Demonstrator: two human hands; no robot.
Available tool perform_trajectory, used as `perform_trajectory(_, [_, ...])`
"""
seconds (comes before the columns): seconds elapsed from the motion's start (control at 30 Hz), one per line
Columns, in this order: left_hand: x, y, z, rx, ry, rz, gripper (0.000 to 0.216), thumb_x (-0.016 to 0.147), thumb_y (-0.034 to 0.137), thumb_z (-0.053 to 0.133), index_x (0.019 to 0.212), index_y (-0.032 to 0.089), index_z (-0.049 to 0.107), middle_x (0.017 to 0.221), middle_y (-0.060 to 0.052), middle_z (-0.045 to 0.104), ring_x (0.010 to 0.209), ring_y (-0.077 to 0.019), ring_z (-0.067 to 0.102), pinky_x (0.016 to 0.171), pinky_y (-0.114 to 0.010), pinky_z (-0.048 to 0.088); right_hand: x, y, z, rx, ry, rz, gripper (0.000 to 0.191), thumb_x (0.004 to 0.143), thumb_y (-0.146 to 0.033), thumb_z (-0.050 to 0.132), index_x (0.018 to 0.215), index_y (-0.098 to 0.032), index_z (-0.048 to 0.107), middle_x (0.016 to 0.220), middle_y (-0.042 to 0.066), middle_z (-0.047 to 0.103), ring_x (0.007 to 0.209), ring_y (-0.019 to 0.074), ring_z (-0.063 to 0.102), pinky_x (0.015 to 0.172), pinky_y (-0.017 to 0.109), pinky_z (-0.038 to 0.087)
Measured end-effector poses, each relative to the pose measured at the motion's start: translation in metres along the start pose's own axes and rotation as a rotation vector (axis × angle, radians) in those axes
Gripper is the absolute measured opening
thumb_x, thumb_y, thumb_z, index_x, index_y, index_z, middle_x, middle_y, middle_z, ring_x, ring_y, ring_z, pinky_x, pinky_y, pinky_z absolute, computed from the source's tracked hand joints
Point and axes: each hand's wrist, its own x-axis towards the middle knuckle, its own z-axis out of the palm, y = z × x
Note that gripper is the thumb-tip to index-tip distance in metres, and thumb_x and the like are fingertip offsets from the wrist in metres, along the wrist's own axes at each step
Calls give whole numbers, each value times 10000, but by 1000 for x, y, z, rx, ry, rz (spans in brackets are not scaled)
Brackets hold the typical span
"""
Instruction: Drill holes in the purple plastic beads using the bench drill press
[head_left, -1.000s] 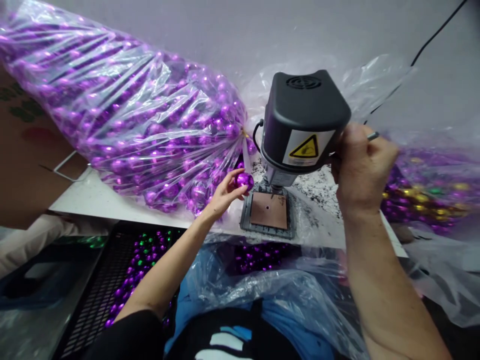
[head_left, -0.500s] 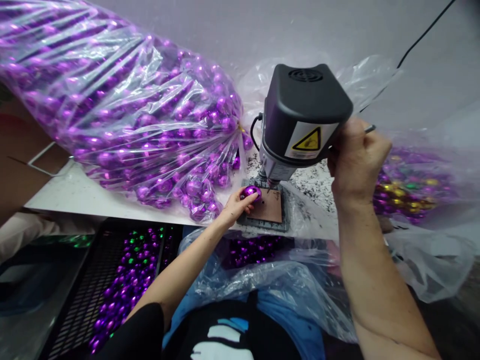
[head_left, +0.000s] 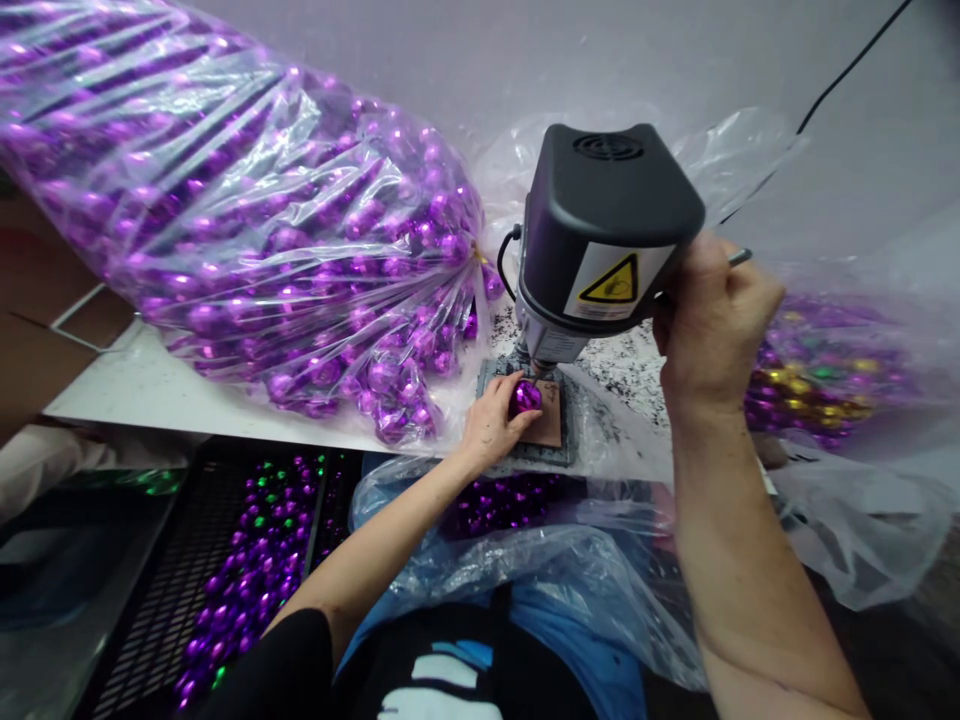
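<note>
Through the head camera, nearest to me I see a black crate [head_left: 154, 600] with small purple and green balls [head_left: 244, 570]. Beyond it, the fingers of my left hand [head_left: 489, 426] are grasping a shiny purple ball [head_left: 529, 397] over the brown board [head_left: 551, 428] on the bench [head_left: 97, 385], near the drill bit [head_left: 535, 379]; whether the bit touches it, I cannot surely tell. My right hand [head_left: 709, 315] is clenched on a metal handle [head_left: 741, 257] beside the drill machine [head_left: 607, 195]. Behind at left lies a big clear bag [head_left: 300, 230] full of purple balls, then the grey wall [head_left: 465, 50].

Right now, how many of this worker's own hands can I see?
2: the left hand holds a purple ball at the brown board; the right hand grips a lever beside the black machine. Neither is hidden, though some fingers are.
</note>
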Motion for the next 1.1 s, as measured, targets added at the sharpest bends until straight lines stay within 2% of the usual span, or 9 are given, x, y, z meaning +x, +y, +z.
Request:
perform_trajectory(0.2, [1,3,15,41,96,-8,496,870,268,820,1323,223,625,1321,-106,682,1272,-302,619,1091,-475,489,0,0,-1,-29,-4,4,471,923,-582,536,668,-190,479,572,-58,342,533,53,462,514,200,414])
perform_trajectory(0.4, [16,2,4,64,-14,-6,457,843,332,849,1245,217,666,1199,-83,725,1210,-289,642,1142,-480,442,-1,2,-2,-48,7,-14,496,936,-589,537,657,-182,488,568,-54,357,520,44,446,508,195,377])
perform_trajectory(0.53, [17,0,5,90,-39,3,468,864,353,830,1276,228,645,1248,-79,718,1261,-288,623,1268,-566,283,-2,3,-1,-49,10,-23,500,945,-582,524,644,-186,477,552,-53,339,525,50,472,510,198,375])
perform_trajectory(0.63, [11,-6,9,62,-33,44,511,874,340,825,1327,231,615,1343,-99,694,1330,-286,593,1302,-590,201,-2,3,-1,-17,20,-28,501,944,-564,534,621,-193,440,548,-54,331,531,52,478,510,203,380])
perform_trajectory(0.9, [8,-12,10,75,-46,91,528,874,366,817,1338,223,609,1346,-104,689,1319,-297,591,1291,-599,237,-7,-5,-2,-13,9,-3,440,942,-480,546,632,-192,427,572,-51,375,518,48,439,478,214,343])
perform_trajectory(1.0, [8,-13,11,80,-31,89,519,874,356,813,1330,224,603,1344,-100,685,1315,-294,592,1292,-590,238,-22,-7,-9,-101,4,-60,440,967,-495,517,663,-184,455,591,-48,413,521,42,400,494,219,317])
perform_trajectory(1.1, [7,-15,13,79,-27,91,521,873,368,816,1325,228,599,1326,-98,685,1306,-297,592,1289,-581,245,-47,-1,-19,-187,-12,-88,385,985,-485,498,750,-186,558,644,-38,516,529,57,439,511,244,321])
